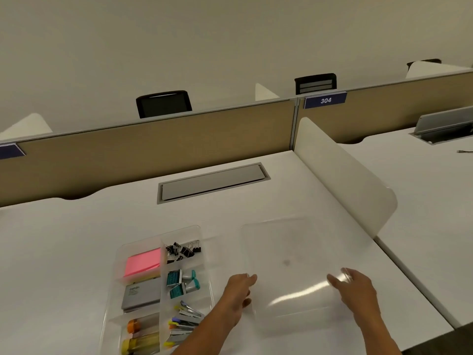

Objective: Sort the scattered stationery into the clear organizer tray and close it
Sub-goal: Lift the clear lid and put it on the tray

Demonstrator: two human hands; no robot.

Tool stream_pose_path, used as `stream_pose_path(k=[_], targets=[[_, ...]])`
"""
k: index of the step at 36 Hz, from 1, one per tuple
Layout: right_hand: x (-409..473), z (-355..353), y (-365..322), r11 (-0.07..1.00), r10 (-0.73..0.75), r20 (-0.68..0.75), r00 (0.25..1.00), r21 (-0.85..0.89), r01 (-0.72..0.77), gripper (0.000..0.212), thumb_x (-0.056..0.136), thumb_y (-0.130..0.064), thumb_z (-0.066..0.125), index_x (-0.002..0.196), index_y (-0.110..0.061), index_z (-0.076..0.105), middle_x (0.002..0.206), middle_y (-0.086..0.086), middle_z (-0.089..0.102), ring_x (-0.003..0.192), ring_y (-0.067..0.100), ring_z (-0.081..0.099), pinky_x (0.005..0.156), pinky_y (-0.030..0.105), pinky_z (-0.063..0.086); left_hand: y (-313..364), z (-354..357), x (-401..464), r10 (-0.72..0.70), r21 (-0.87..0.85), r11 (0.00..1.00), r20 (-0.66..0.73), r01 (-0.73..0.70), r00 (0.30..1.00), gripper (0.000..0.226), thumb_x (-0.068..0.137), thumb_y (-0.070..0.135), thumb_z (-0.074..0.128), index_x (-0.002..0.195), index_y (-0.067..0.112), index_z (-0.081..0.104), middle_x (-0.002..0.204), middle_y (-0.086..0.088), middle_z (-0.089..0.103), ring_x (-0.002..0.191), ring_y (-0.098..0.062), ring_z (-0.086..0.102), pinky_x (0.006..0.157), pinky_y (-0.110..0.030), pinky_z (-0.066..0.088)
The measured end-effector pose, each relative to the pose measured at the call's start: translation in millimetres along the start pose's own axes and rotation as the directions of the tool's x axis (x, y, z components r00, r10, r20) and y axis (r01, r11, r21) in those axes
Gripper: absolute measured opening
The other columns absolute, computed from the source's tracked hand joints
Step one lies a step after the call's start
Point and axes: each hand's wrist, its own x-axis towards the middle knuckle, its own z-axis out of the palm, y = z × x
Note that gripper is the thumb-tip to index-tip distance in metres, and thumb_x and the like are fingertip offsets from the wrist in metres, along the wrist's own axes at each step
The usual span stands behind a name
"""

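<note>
Six compartments divide the clear organizer tray (114,283), which sits on the white tabletop (64,239) in the lower left-centre of the frame. Its left column holds pink sticky notes (143,262) over a yellow pad, then a grey box (140,295) below, then orange and yellow highlighters (139,334) at the bottom edge. Its right column holds black binder clips (183,249) at the top, teal-capped correction tapes (183,280) in the middle, and a pile of small staplers (184,321) with coloured ends lowest.

Just right of the tray, the left hand (236,295) reaches in from the bottom of the frame; its grip pinches the left edge of the clear lid (286,265), thumb below and fingers curled over the rim. The lid is a transparent rectangle in the lower right-centre, beside the tray and not on it, with a bright glare across its near part; whether its far end rests on the tabletop cannot be told. The right hand (355,288) holds the lid's right edge, fingers curled round the rim.

Above centre a grey cable hatch (212,181) lies flush in the tabletop. A white divider panel (340,172) stands at the right, and a tan partition (153,147) runs across the back, bearing a blue tag reading 304 (325,100), with black chair backs (163,103) behind it
</note>
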Motion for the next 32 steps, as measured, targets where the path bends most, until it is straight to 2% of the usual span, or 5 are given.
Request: stream_pose_path(k=[5,13,20,28,32], targets=[[-9,-12,-9,0.975,-0.024,-0.035,0.999,0.221,0.031,0.034,0.083,-0.018,0.075,0.115,-0.013,0.064,0.085,0.002,0.074,0.068,0.019,0.073,0.056,0.031,0.054,2,-4,-4,0.013,-0.028,1.000,0.056,-0.012,0.998,0.039,0.089,0.028,0.067,0.123,0.014,0.056,0.116,-0.007,0.060,0.103,-0.022,0.059,0.079,-0.033,0.055],[-59,-31,-54,0.913,-0.188,0.014,0.982,0.372,0.169,0.027,0.079,-0.015,0.080,0.097,-0.018,0.061,0.088,0.002,0.076,0.070,0.029,0.074,0.062,0.040,0.057,23,-25,-16,0.114,-0.027,0.993,0.164,-0.111,0.980,0.051,0.090,0.031,0.066,0.135,0.015,0.047,0.121,-0.001,0.057,0.111,-0.017,0.055,0.084,-0.031,0.052],[-113,-18,-93,0.859,-0.258,-0.057,0.965,0.443,0.256,0.024,0.082,-0.016,0.078,0.095,-0.018,0.057,0.093,0.003,0.076,0.072,0.029,0.074,0.066,0.044,0.058,55,-44,-47,0.309,0.047,0.945,0.189,-0.323,0.932,0.072,0.092,0.037,0.062,0.151,0.024,0.024,0.154,0.001,0.033,0.134,-0.016,0.039,0.111,-0.038,0.036],[-191,28,-148,0.698,-0.425,-0.148,0.893,0.574,0.428,0.026,0.087,-0.024,0.069,0.085,-0.028,0.044,0.114,-0.001,0.072,0.099,0.021,0.072,0.069,0.044,0.062,95,-49,-127,0.576,0.126,0.752,0.353,-0.647,0.737,0.068,0.085,0.059,0.059,0.143,0.051,0.024,0.156,0.016,0.026,0.136,-0.005,0.033,0.101,-0.022,0.034],[-239,65,-170,0.760,-0.472,-0.227,0.852,0.386,0.524,0.023,0.095,-0.025,0.060,0.091,-0.033,0.039,0.112,-0.006,0.070,0.102,0.017,0.068,0.082,0.035,0.057,115,-52,-167,0.675,0.071,0.653,0.397,-0.754,0.622,0.063,0.082,0.070,0.052,0.137,0.059,0.023,0.155,0.022,0.025,0.141,-0.003,0.029,0.109,-0.023,0.031]])
